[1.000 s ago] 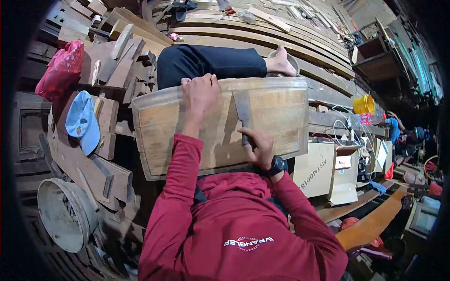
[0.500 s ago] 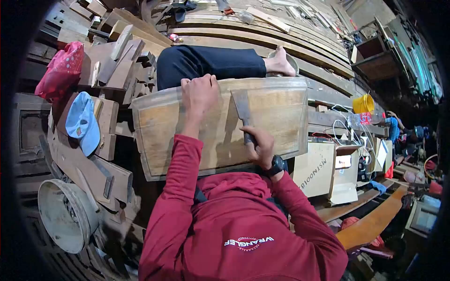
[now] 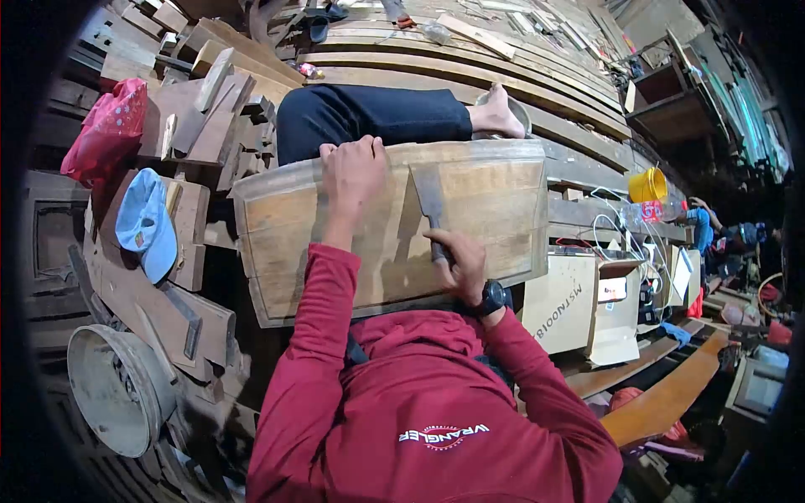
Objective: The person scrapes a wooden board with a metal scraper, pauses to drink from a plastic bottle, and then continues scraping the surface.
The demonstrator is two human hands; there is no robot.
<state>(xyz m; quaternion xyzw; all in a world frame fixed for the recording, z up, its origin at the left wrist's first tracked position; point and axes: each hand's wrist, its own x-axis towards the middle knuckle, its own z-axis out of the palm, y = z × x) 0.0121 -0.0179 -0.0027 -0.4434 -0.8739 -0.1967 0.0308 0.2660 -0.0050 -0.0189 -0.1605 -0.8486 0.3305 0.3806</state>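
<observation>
A wooden panel (image 3: 495, 201) with a grey, worn border and a bare tan middle lies across my lap. My left hand (image 3: 355, 172) grips its far edge, the fingers curled over the rim. In my right hand (image 3: 459, 267) is the dark handle of a broad-bladed scraper (image 3: 429, 191). The flat metal blade widens toward an angled tip and points away from me, over the panel's middle. Its shadow falls on the wood to the left of the blade. The right fist is near the panel's close edge.
Wood pieces, a pink bag (image 3: 107, 134), a light blue cap (image 3: 146, 225) and a pale bucket (image 3: 117, 390) are on the left. A cardboard box (image 3: 560, 303), white cables and a yellow container (image 3: 647, 185) stand right. Slatted boards (image 3: 553, 101) stretch beyond my bent leg; another person shows far right.
The view has shifted slightly. Both hands keep their grips, and the scraper stays almost in the same place over the panel.
</observation>
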